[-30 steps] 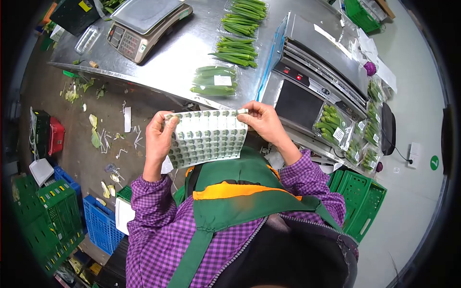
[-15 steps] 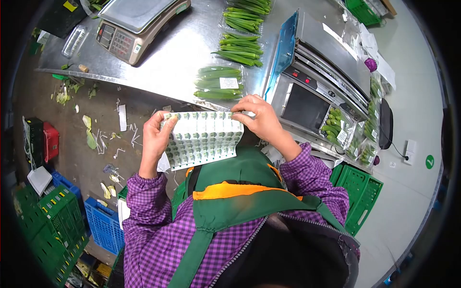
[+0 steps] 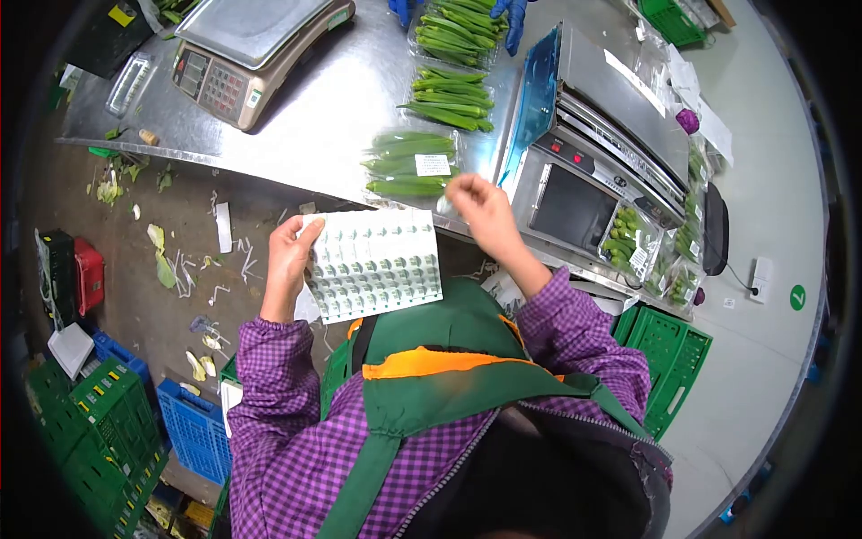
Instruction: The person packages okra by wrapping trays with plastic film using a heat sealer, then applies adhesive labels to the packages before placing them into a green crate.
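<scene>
My left hand [image 3: 289,260] pinches the upper left corner of a sticker sheet [image 3: 375,265], a white sheet with rows of small green-printed stickers, held in front of my apron. Away from the sheet, my right hand [image 3: 485,212] has its fingertips together on a small pale sticker [image 3: 444,206], partly blurred. Just beyond it, at the table edge, lies a clear pack of okra [image 3: 400,164] with a white printed label [image 3: 433,165]. Farther back are another okra pack [image 3: 449,99] and a third pack [image 3: 458,34].
Blue-gloved hands [image 3: 514,22] of another person reach in by the farthest pack. A weighing scale [image 3: 224,85] stands left on the metal table [image 3: 305,117]; a wrapping machine [image 3: 575,193] stands right. Crates [image 3: 193,427] and vegetable scraps [image 3: 162,256] are on the floor.
My right hand has left the sheet's upper right corner and moved up toward the nearest okra pack. Blue-gloved hands have come into view at the far end.
</scene>
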The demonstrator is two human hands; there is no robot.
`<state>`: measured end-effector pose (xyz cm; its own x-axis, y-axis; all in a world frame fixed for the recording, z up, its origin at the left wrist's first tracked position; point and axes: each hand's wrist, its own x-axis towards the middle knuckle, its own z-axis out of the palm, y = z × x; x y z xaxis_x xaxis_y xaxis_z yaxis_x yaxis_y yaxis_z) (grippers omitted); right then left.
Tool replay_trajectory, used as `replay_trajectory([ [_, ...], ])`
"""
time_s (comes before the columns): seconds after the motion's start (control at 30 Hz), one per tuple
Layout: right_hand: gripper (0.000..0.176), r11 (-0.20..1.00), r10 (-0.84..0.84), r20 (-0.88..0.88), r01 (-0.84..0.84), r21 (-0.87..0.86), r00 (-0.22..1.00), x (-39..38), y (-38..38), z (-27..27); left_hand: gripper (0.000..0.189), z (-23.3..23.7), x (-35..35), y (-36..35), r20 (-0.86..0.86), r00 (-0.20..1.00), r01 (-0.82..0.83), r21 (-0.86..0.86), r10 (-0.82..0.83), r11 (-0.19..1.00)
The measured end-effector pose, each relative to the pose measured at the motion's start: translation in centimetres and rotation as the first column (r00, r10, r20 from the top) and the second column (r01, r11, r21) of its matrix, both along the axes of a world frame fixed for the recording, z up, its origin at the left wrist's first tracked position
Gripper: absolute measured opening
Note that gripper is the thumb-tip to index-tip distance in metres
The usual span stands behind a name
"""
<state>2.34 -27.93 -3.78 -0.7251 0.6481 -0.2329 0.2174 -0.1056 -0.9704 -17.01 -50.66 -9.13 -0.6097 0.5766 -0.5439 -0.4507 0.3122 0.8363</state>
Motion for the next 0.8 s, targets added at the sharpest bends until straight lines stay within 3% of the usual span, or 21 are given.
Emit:
replay_trajectory([
  [0.07, 0.017, 0.971, -0.192, 0.023, 0.193, -0.144, 0.981, -2.1, 2.5, -2.7, 0.013, 0.1, 0.1, 0.0, 0.011, 0.999, -0.048, 0.051, 0.048, 0.998],
  [0.2, 0.029, 0.943, -0.306, 0.05, 0.31, -0.121, 0.951, -6.5, 5.3, -6.9, 0.01, 0.1, 0.5, -0.3, 0.049, 0.997, -0.066, 0.09, 0.061, 0.994],
  [0.27, 0.036, 0.945, -0.327, 0.146, 0.322, 0.056, 0.934, -8.1, 6.0, -8.7, 0.01, 0.0, 0.9, -0.5, 0.065, 0.995, -0.08, 0.094, 0.074, 0.992],
  [0.33, 0.038, 0.942, -0.334, 0.176, 0.321, 0.099, 0.926, -8.6, 6.5, -10.0, 0.01, -0.6, 1.2, -1.0, 0.063, 0.994, -0.091, 0.086, 0.085, 0.992],
  [0.4, 0.039, 0.908, -0.259, 0.424, 0.069, 0.414, 0.868, -8.6, 6.5, -9.9, 0.01, -0.6, 1.3, -1.1, 0.064, 0.994, -0.098, 0.077, 0.093, 0.992],
  [0.6, 0.029, 0.844, -0.329, 0.359, 0.102, 0.526, 0.873, -6.5, 6.6, -7.2, 0.01, 0.8, 2.1, -0.8, 0.014, 0.995, -0.101, 0.113, 0.1, 0.988],
  [0.67, 0.024, 0.977, 0.047, 0.278, -0.102, 0.189, 0.96, -4.4, 5.8, -3.9, 0.01, 2.3, 2.6, 0.1, -0.073, 0.995, -0.061, 0.134, 0.071, 0.989],
  [0.73, 0.022, 0.921, 0.297, 0.152, -0.325, 0.217, 0.943, -1.6, 4.5, -1.3, 0.01, 3.1, 3.1, 1.0, -0.121, 0.992, -0.021, 0.121, 0.036, 0.992],
  [0.77, 0.022, 0.926, 0.276, 0.152, -0.305, 0.221, 0.949, -0.4, 4.1, 0.1, 0.01, 3.4, 3.4, 1.6, -0.169, 0.986, 0.007, 0.107, 0.011, 0.994],
  [0.8, 0.022, 0.841, 0.386, 0.199, -0.432, 0.326, 0.901, 0.8, 3.8, 1.6, 0.01, 3.8, 3.6, 2.3, -0.17, 0.985, 0.033, 0.113, -0.013, 0.993],
])
